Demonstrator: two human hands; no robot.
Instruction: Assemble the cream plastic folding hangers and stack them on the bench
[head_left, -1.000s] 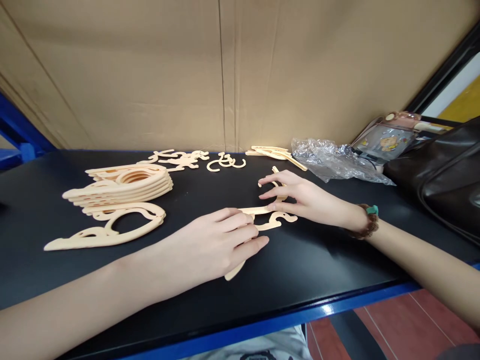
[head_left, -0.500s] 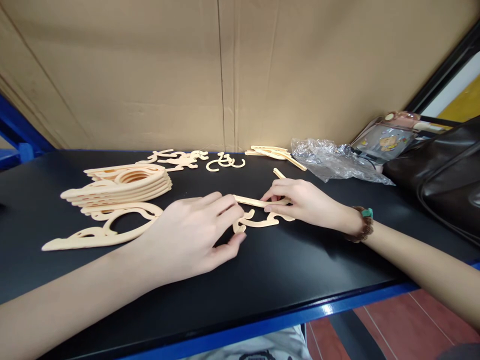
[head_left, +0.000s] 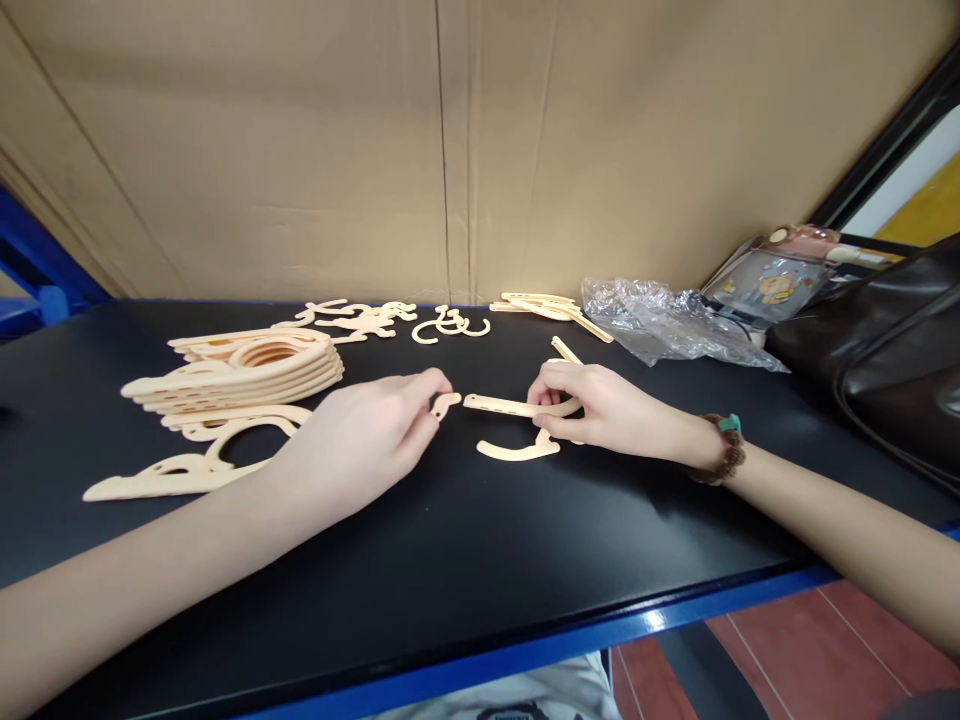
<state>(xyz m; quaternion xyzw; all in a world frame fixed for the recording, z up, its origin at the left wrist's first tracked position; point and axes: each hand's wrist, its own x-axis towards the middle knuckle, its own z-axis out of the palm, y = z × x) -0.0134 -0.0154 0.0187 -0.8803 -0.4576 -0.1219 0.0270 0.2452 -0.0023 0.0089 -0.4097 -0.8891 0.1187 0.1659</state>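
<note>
My left hand [head_left: 375, 440] pinches a small cream plastic hanger hook [head_left: 446, 402], most of it hidden by the fingers. Just right of its tip, a long cream hanger arm [head_left: 499, 405] is gripped by my right hand [head_left: 592, 400] at its far end. The two pieces are close but apart. Below the arm, a curved cream piece [head_left: 517, 453] lies on the black tabletop, partly covered by my right fingers. Another straight cream piece [head_left: 565, 349] sticks out behind that hand. Folded cream hangers [head_left: 247, 375] are stacked to the left, with one [head_left: 169, 480] in front, partly behind my left arm.
Loose hooks [head_left: 367, 320] and more curved hooks [head_left: 450, 323] lie along the back, near a pile of straight arms [head_left: 540, 303]. Crumpled clear plastic [head_left: 667, 318] and a dark leather bag [head_left: 877, 340] sit at the right. Cardboard [head_left: 480, 150] stands behind the table.
My left hand has lifted a small hook from beside the curved piece and moved up and left. My right hand stays nearly in place, holding the arm.
</note>
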